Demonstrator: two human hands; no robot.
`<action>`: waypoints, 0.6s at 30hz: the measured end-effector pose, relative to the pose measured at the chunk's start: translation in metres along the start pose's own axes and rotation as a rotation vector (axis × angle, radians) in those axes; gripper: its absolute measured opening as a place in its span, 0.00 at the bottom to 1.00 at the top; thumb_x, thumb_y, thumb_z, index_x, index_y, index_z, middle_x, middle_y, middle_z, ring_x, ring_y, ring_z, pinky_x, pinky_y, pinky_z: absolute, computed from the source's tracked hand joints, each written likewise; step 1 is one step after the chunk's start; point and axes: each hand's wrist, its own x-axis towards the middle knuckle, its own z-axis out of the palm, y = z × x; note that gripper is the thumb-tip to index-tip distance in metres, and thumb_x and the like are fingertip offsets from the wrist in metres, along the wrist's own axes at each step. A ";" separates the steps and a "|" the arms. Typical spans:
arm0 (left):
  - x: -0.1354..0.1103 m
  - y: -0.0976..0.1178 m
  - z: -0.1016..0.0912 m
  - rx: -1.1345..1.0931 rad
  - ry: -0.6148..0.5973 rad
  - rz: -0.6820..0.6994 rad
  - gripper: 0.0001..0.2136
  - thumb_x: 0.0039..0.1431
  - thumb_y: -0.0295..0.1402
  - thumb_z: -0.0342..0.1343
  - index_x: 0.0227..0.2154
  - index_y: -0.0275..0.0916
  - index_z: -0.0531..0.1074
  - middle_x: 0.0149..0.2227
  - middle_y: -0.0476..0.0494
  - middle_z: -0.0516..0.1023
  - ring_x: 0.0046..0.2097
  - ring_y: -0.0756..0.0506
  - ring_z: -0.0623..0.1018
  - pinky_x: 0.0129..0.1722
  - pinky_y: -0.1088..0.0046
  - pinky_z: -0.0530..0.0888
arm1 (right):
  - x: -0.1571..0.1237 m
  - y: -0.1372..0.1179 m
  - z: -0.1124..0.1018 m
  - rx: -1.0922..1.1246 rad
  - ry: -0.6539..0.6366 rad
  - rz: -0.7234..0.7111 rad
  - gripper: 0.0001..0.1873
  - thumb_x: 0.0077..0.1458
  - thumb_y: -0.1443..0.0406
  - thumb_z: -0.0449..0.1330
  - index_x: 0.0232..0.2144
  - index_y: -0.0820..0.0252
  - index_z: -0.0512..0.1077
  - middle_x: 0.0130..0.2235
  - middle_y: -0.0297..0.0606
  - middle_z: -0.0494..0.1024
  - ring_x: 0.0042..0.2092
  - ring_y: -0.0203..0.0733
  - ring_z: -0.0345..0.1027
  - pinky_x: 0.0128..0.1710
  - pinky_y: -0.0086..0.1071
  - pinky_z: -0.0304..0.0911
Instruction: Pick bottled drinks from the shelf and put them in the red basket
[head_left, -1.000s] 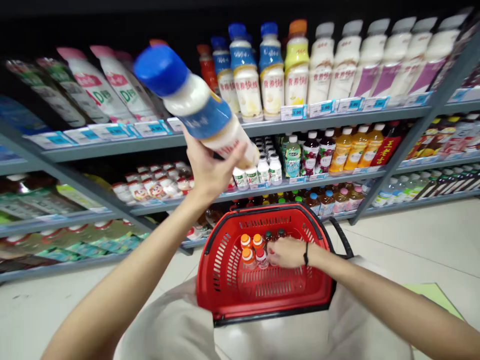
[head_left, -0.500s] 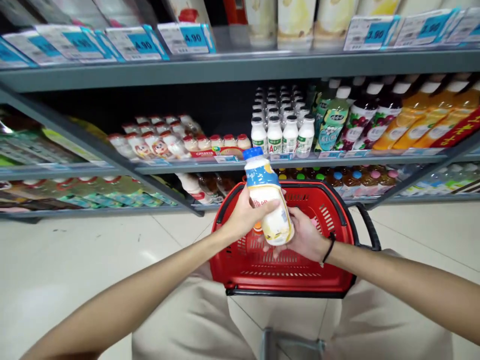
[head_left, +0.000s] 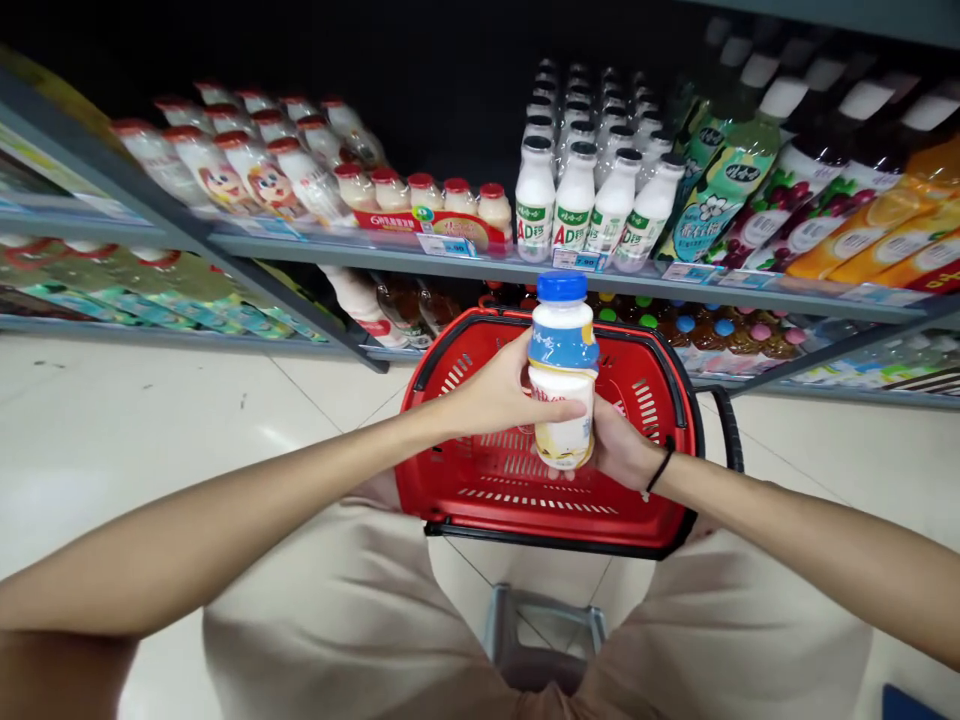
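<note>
A white plastic milk drink bottle (head_left: 564, 385) with a blue cap and a blue-and-yellow label stands nearly upright above the red shopping basket (head_left: 652, 520). My left hand (head_left: 504, 388) is closed round it from the left, thumb across the front of the label. From the right and behind, my right hand (head_left: 624, 445), with a dark band at the wrist, also grips the bottle near its base. Some of its fingertips show just under the bottle; its other fingers are hidden behind it. The basket's slotted inside is partly covered by my hands and the bottle.
The shelf (head_left: 360, 252) ahead carries red-capped yogurt drinks (head_left: 251, 170), small white bottles (head_left: 574, 200) and juice bottles (head_left: 840, 190). More drinks line the lower shelf. A black basket handle (head_left: 727, 430) sticks out right. Between my knees is a grey stool (head_left: 536, 640).
My view has tipped down and nearer the shelf. The bottle has turned from slanting to nearly upright, and both hands have stayed on it.
</note>
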 end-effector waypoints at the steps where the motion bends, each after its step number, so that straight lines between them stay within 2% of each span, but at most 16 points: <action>1: 0.000 0.000 -0.001 0.006 0.004 0.005 0.31 0.48 0.39 0.74 0.53 0.35 0.69 0.55 0.32 0.80 0.54 0.36 0.81 0.53 0.57 0.79 | -0.001 -0.001 -0.001 -0.012 0.005 -0.005 0.34 0.73 0.47 0.36 0.56 0.63 0.71 0.33 0.44 0.82 0.23 0.41 0.73 0.18 0.29 0.66; 7: -0.003 0.006 -0.002 0.026 0.015 0.083 0.28 0.52 0.41 0.72 0.53 0.37 0.70 0.55 0.34 0.80 0.55 0.36 0.81 0.53 0.58 0.80 | -0.008 -0.002 -0.001 -0.074 0.020 -0.016 0.34 0.73 0.47 0.39 0.55 0.66 0.71 0.29 0.44 0.81 0.24 0.45 0.76 0.19 0.31 0.67; 13: -0.011 0.019 0.004 0.041 0.021 0.093 0.27 0.53 0.40 0.72 0.51 0.36 0.70 0.52 0.34 0.81 0.52 0.37 0.82 0.49 0.60 0.81 | -0.012 0.002 0.000 -0.097 0.025 -0.035 0.33 0.71 0.45 0.42 0.58 0.63 0.70 0.33 0.44 0.83 0.24 0.43 0.74 0.18 0.31 0.66; 18: -0.017 0.024 0.010 0.112 0.041 0.080 0.29 0.52 0.41 0.72 0.53 0.37 0.70 0.50 0.36 0.82 0.48 0.37 0.83 0.44 0.61 0.82 | -0.012 0.007 -0.002 -0.122 -0.031 -0.047 0.29 0.67 0.46 0.48 0.52 0.62 0.72 0.31 0.43 0.82 0.25 0.45 0.76 0.20 0.32 0.67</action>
